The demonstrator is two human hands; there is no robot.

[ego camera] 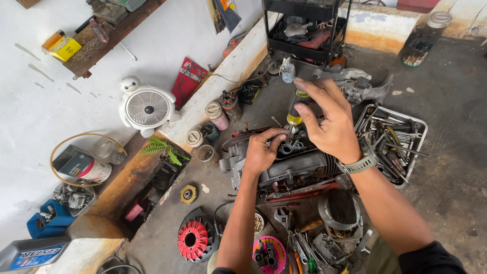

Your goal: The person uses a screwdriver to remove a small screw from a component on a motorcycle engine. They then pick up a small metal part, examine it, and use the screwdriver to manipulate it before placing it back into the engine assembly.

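Hands work amid clutter: left hand (264,149) clenched on engine (289,165), right hand (329,119) grasping screwdriver (296,107) beside tool tray (421,127).

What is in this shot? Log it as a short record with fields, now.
setting: workshop floor of grey concrete, seen from above
left hand: resting on the top of the grey metal engine block, fingers curled at its upper parts
right hand: gripping a screwdriver with a yellow and black handle, held upright over the engine
wrist: grey watch band on the right arm
nearby: metal tray of hand tools, red finned round part, small white fan, black wire shelf cart
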